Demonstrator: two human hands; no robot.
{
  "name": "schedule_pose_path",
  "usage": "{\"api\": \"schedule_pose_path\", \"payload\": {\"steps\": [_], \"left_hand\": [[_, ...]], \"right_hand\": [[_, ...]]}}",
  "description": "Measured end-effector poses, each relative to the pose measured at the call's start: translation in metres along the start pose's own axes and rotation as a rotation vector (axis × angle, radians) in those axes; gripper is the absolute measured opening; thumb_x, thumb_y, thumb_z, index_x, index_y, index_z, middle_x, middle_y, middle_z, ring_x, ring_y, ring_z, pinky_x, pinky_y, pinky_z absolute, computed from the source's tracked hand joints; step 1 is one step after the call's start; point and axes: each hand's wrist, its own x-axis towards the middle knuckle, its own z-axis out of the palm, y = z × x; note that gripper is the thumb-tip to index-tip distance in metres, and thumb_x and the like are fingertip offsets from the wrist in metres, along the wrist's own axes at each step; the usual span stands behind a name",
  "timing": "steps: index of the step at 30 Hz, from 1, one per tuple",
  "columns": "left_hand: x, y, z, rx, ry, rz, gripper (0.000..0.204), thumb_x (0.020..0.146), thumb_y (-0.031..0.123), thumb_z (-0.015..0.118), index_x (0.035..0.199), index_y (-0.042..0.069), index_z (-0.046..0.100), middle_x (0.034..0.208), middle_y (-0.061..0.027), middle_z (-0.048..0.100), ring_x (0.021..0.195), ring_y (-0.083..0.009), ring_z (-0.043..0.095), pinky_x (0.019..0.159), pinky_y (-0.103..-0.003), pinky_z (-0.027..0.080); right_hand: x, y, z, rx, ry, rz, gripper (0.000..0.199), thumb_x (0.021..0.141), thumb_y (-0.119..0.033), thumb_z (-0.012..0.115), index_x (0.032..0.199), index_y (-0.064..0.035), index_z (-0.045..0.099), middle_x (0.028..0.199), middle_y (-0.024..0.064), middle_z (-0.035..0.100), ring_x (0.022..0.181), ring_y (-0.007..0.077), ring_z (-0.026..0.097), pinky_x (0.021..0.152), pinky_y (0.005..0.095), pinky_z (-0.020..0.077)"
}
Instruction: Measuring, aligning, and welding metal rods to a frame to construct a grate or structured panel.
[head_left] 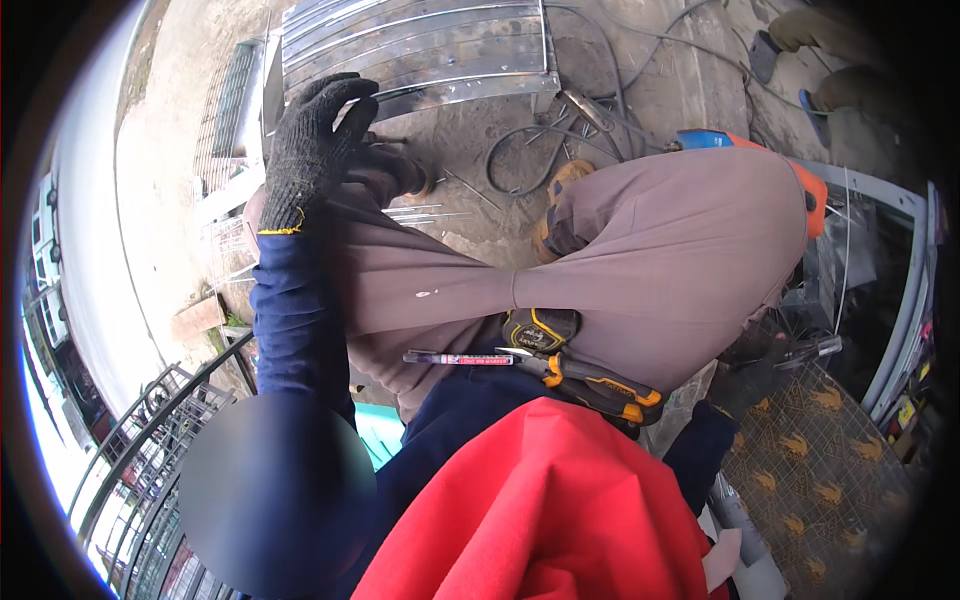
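Observation:
My left hand (312,150), in a dark knit glove with a yellow cuff edge, is raised beside the near left corner of a metal slatted frame (420,50). Its fingers are bent but apart, and nothing shows between them. On the right, my right sleeve (700,445) ends by a dark, shadowed shape that seems to be my gloved right hand (757,345). A shiny metal piece (812,350) lies close to it. I cannot make out those fingers. At my waist sit a marker pen (458,358), pliers (600,385) and a black-and-yellow tape measure (540,328).
Red cloth (540,500) covers the lower middle. A cable (500,185) loops over the concrete floor beside thin metal rods (425,215). A blue-and-orange case (812,198) shows by my right knee. Another person's legs (810,40) appear top right. Black metal railings (150,460) stand lower left.

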Motion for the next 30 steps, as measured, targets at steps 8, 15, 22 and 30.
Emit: {"api": "schedule_pose_path", "payload": {"steps": [8, 15, 22, 30], "left_hand": [[-0.004, -0.025, -0.026, -0.203, -0.131, -0.256, 0.032, 0.098, 0.029, 0.066, 0.119, 0.006, 0.070, 0.119, -0.0103, 0.070, 0.110, -0.0197, 0.065, 0.094, -0.035, 0.050], [-0.017, 0.002, -0.046, -0.024, -0.700, -0.265, 0.030, 0.098, 0.030, 0.062, 0.113, 0.005, 0.071, 0.111, -0.0127, 0.069, 0.106, -0.0276, 0.067, 0.095, -0.038, 0.050], [-0.021, -0.001, -0.049, -0.009, -0.720, -0.402, 0.028, 0.097, 0.025, 0.063, 0.113, 0.003, 0.069, 0.113, -0.0148, 0.068, 0.108, -0.0297, 0.065, 0.095, -0.037, 0.049], [-0.025, -0.003, -0.028, -0.023, -0.614, -0.329, 0.031, 0.094, 0.024, 0.066, 0.118, 0.005, 0.071, 0.114, -0.0186, 0.071, 0.106, -0.0315, 0.068, 0.092, -0.038, 0.052]], "right_hand": [[-0.015, -0.025, 0.024, -0.333, 0.035, -0.282, 0.064, 0.095, -0.049, 0.067, 0.140, -0.0041, 0.054, 0.129, 0.0120, 0.060, 0.104, 0.0220, 0.062, 0.087, 0.0370, 0.0514], [-0.060, -0.018, 0.015, -0.318, 0.296, -0.037, 0.064, 0.095, -0.055, 0.064, 0.123, 0.0020, 0.058, 0.098, 0.0086, 0.060, 0.079, 0.0197, 0.056, 0.067, 0.0383, 0.0463], [-0.061, 0.009, 0.006, -0.203, 0.214, 0.019, 0.062, 0.095, -0.055, 0.064, 0.119, 0.0018, 0.059, 0.096, 0.0083, 0.060, 0.078, 0.0194, 0.056, 0.066, 0.0378, 0.0457], [-0.014, 0.062, -0.022, -0.216, 0.109, 0.185, 0.060, 0.095, -0.055, 0.064, 0.116, 0.0017, 0.060, 0.094, 0.0080, 0.059, 0.078, 0.0192, 0.055, 0.066, 0.0373, 0.0452]]}}
